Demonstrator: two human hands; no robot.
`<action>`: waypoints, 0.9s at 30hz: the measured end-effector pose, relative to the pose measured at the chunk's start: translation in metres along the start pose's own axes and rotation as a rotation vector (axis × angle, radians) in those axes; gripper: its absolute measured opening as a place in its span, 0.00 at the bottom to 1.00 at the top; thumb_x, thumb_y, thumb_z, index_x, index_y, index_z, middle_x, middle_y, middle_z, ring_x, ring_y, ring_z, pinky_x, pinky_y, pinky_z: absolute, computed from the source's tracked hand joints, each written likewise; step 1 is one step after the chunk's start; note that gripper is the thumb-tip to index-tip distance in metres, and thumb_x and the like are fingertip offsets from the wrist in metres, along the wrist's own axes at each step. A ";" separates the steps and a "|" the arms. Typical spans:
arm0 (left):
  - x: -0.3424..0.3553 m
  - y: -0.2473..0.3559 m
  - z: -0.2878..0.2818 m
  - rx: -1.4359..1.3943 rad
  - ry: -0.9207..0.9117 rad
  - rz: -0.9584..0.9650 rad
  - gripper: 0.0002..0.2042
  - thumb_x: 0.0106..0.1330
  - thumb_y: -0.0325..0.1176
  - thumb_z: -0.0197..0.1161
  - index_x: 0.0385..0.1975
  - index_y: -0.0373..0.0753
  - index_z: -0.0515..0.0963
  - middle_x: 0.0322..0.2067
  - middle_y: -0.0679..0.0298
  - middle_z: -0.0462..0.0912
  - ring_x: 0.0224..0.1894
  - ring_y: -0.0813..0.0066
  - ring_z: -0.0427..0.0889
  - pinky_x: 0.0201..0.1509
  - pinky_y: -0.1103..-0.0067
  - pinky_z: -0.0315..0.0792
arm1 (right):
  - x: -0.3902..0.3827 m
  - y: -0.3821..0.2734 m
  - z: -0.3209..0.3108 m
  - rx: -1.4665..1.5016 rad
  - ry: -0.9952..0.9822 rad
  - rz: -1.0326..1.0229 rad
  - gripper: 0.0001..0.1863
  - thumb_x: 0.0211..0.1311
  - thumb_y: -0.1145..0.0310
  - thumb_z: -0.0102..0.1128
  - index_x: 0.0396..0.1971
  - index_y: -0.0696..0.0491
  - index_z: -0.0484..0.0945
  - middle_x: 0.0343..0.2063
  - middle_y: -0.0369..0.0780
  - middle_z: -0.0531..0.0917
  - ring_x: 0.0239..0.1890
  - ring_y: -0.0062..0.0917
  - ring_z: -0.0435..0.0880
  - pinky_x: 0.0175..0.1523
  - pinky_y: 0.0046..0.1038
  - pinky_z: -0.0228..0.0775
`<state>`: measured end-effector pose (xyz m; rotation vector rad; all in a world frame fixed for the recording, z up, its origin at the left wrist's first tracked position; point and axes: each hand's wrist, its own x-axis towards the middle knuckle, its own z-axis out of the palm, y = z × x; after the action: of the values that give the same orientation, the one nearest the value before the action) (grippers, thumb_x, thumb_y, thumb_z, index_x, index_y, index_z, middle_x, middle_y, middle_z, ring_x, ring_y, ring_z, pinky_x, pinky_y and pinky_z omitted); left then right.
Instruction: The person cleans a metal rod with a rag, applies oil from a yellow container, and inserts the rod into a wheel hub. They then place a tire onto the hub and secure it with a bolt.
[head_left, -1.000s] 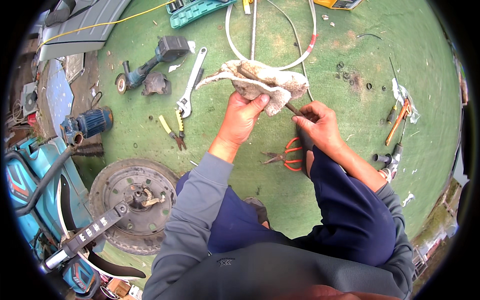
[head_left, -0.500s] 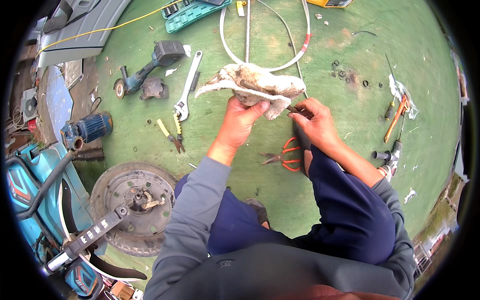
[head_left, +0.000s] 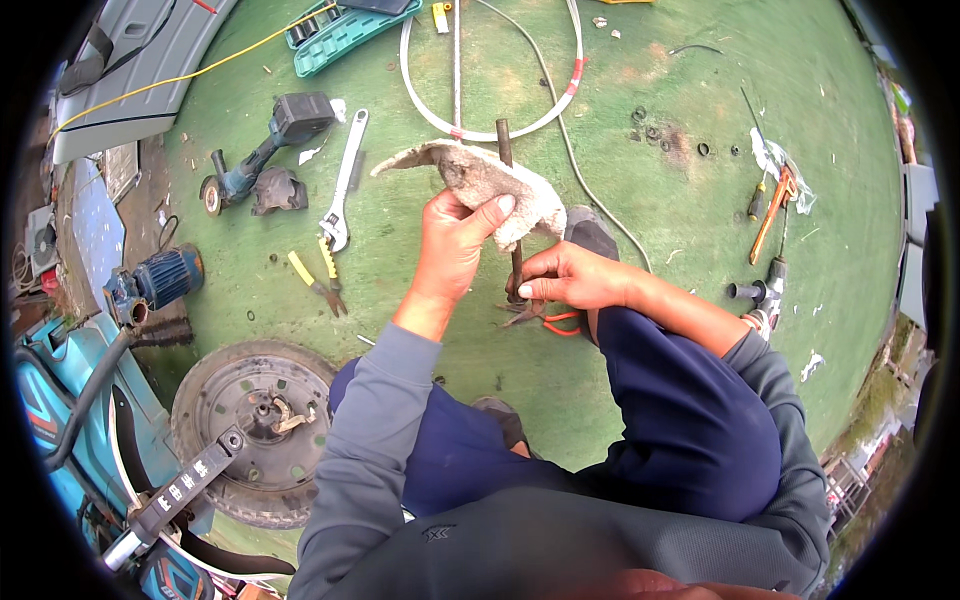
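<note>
Head view: I see the rod (head_left: 504, 143) swung from slanted to near upright, its far end now out past the rag (head_left: 492, 182), so more surface is exposed to work on. Left hand (head_left: 452, 245) clamps the rag around its middle; right hand (head_left: 572, 277) pinches its lower end. Held above the green mat (head_left: 420, 390). Rod's dark brown, straight, looks grimy; rag's off-white, stained.

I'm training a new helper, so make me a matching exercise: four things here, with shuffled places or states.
1. wheel
2. rag
3. dark rod
4. adjustable wrench

A. whitish, held in the left hand
B. silver, right of the angle grinder
C. left of the navy trousers
D. pinched by the right hand

Pairs: 1-C, 2-A, 3-D, 4-B
</note>
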<state>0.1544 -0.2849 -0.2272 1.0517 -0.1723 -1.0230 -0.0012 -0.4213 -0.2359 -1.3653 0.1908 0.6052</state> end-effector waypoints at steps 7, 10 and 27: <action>-0.003 0.001 0.002 0.096 0.055 -0.022 0.10 0.65 0.23 0.67 0.44 0.31 0.82 0.41 0.62 0.87 0.41 0.78 0.84 0.49 0.77 0.79 | -0.003 0.001 -0.024 -0.047 0.354 -0.022 0.17 0.68 0.66 0.60 0.50 0.62 0.80 0.37 0.37 0.84 0.39 0.21 0.82 0.48 0.26 0.74; -0.003 0.002 0.005 0.137 0.060 -0.037 0.09 0.64 0.23 0.67 0.44 0.30 0.82 0.40 0.62 0.87 0.41 0.78 0.84 0.47 0.78 0.79 | 0.001 -0.004 -0.038 0.080 0.655 -0.113 0.16 0.70 0.65 0.60 0.49 0.60 0.79 0.34 0.34 0.82 0.35 0.16 0.80 0.41 0.21 0.72; -0.002 -0.005 0.011 0.763 0.072 0.304 0.16 0.54 0.19 0.64 0.44 0.36 0.83 0.43 0.62 0.85 0.48 0.68 0.82 0.52 0.76 0.74 | 0.002 -0.031 -0.036 0.366 0.746 -0.399 0.14 0.64 0.73 0.68 0.48 0.60 0.80 0.38 0.35 0.84 0.36 0.14 0.80 0.40 0.21 0.75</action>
<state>0.1443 -0.2907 -0.2248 1.6845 -0.6798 -0.6386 0.0241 -0.4576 -0.2183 -1.1695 0.5813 -0.2869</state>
